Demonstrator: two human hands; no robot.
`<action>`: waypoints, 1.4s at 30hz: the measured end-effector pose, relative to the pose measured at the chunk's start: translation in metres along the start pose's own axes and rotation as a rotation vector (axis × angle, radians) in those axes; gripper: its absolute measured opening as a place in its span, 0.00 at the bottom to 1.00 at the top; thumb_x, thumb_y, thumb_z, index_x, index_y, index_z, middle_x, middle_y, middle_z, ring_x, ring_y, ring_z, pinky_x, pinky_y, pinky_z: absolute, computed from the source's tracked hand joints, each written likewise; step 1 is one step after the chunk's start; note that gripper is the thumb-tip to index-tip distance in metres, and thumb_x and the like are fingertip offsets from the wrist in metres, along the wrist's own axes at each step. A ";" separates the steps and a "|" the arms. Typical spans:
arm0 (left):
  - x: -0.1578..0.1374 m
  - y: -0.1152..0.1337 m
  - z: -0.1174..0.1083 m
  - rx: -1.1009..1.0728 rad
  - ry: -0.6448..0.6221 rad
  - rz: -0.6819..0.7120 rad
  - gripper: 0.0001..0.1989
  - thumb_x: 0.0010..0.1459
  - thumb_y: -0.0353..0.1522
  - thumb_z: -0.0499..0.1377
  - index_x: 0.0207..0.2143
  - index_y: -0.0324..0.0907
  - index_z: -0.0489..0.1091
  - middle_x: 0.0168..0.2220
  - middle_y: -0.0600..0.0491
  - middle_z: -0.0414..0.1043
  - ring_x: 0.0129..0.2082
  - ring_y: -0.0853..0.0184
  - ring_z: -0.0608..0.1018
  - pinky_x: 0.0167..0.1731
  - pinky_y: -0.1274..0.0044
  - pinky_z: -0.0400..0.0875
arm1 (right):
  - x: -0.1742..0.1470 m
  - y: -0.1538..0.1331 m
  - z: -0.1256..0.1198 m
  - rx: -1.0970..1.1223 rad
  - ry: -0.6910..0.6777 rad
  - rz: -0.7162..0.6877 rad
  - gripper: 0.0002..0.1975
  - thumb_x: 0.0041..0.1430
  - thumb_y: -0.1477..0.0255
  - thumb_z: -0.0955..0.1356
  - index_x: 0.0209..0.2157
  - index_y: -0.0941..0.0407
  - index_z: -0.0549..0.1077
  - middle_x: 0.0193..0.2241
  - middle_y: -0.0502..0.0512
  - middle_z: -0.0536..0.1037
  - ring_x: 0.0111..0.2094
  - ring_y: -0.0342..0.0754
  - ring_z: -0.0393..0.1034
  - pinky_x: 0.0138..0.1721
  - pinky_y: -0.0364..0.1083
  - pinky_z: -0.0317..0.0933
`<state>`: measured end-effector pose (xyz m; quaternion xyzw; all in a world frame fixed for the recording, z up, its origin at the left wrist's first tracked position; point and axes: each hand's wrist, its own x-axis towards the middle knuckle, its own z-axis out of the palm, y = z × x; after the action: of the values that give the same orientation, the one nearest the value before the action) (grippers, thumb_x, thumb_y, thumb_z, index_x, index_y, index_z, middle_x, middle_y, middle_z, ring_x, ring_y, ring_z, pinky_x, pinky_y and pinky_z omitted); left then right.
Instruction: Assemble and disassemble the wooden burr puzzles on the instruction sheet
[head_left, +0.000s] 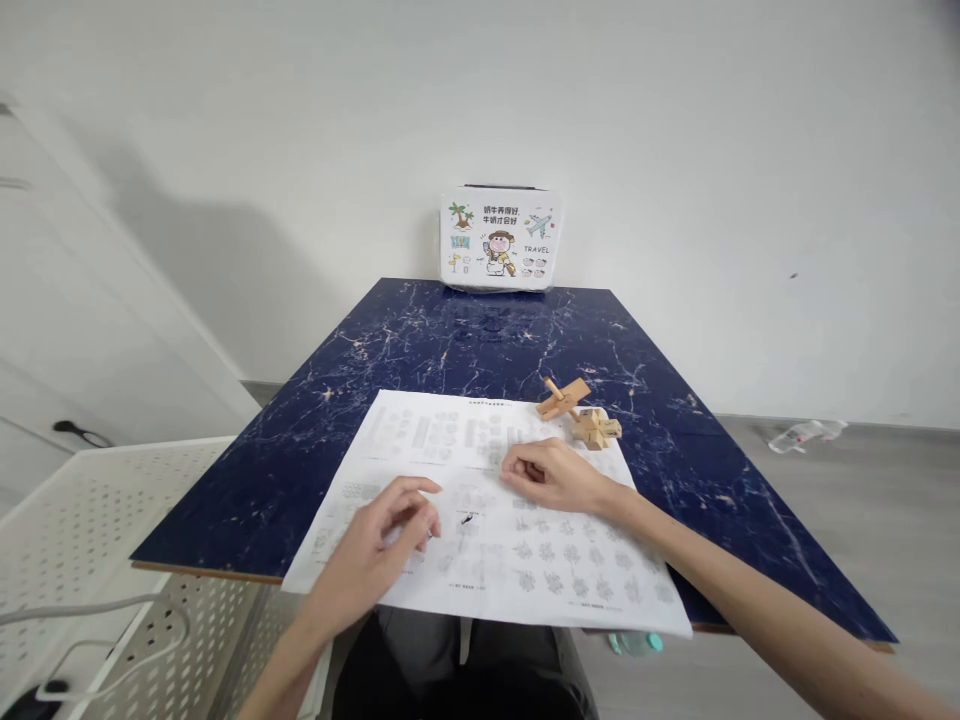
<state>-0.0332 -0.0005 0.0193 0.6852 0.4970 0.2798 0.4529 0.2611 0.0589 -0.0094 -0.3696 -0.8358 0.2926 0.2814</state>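
A large white printed sheet [480,575], covered with small grey diagrams, lies on the near part of the table. My left hand [386,535] rests over its left half, fingers bent loosely and apart, holding nothing visible. My right hand [547,475] lies on the upper right of the sheet with its fingers curled in, and no object shows in it. Just beyond that hand, an interlocking wooden burr puzzle [596,428] sits at the sheet's edge. Beside it is a wooden piece assembly [562,398] with a peg sticking out. A tiny black mark or bit [466,520] shows between my hands.
The dark blue marble-patterned table [480,340] narrows toward the wall. A white cartoon-printed case [500,240] stands at its far edge. On the left is a white perforated shelf [75,500] with cables. A clear plastic bottle [806,435] lies on the floor at right.
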 end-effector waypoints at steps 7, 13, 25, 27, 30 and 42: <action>0.015 -0.022 -0.039 0.150 0.176 -0.020 0.17 0.67 0.47 0.57 0.48 0.45 0.72 0.32 0.53 0.77 0.28 0.65 0.73 0.33 0.74 0.68 | 0.000 0.003 -0.001 -0.048 0.033 -0.042 0.12 0.70 0.68 0.65 0.32 0.55 0.74 0.22 0.47 0.69 0.21 0.41 0.59 0.25 0.43 0.52; 0.023 -0.019 -0.032 0.214 0.145 0.025 0.17 0.68 0.47 0.56 0.47 0.45 0.73 0.32 0.53 0.78 0.32 0.63 0.76 0.35 0.74 0.69 | -0.001 0.008 -0.007 -0.097 0.068 -0.057 0.10 0.67 0.70 0.66 0.30 0.55 0.73 0.21 0.47 0.69 0.22 0.42 0.60 0.26 0.43 0.52; 0.017 -0.020 -0.031 0.223 0.210 -0.001 0.18 0.66 0.48 0.56 0.46 0.45 0.73 0.30 0.53 0.77 0.30 0.63 0.75 0.33 0.73 0.67 | -0.008 0.012 -0.006 -0.231 0.255 -0.051 0.10 0.74 0.68 0.62 0.42 0.55 0.73 0.20 0.47 0.72 0.19 0.43 0.62 0.25 0.44 0.51; 0.017 -0.021 -0.030 0.225 0.214 -0.004 0.19 0.66 0.48 0.56 0.46 0.45 0.73 0.30 0.53 0.77 0.31 0.63 0.76 0.33 0.73 0.67 | -0.009 0.012 -0.008 -0.266 0.302 -0.056 0.11 0.74 0.67 0.62 0.41 0.54 0.74 0.19 0.47 0.72 0.19 0.44 0.62 0.25 0.44 0.51; 0.016 -0.023 -0.030 0.223 0.217 -0.004 0.19 0.66 0.48 0.56 0.46 0.45 0.73 0.30 0.53 0.77 0.31 0.63 0.76 0.34 0.73 0.68 | -0.011 0.014 -0.017 -0.333 0.445 -0.033 0.13 0.73 0.65 0.62 0.36 0.54 0.74 0.18 0.49 0.72 0.19 0.45 0.62 0.27 0.46 0.52; 0.017 -0.026 -0.030 0.234 0.229 0.017 0.19 0.66 0.48 0.56 0.46 0.44 0.74 0.29 0.53 0.77 0.31 0.62 0.76 0.32 0.74 0.67 | -0.016 0.046 -0.070 -0.442 0.938 0.253 0.22 0.74 0.56 0.61 0.26 0.52 0.65 0.24 0.52 0.70 0.27 0.49 0.64 0.33 0.48 0.57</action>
<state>-0.0637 0.0279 0.0083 0.7009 0.5689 0.3002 0.3081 0.3393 0.0922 0.0014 -0.6091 -0.6108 -0.0556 0.5029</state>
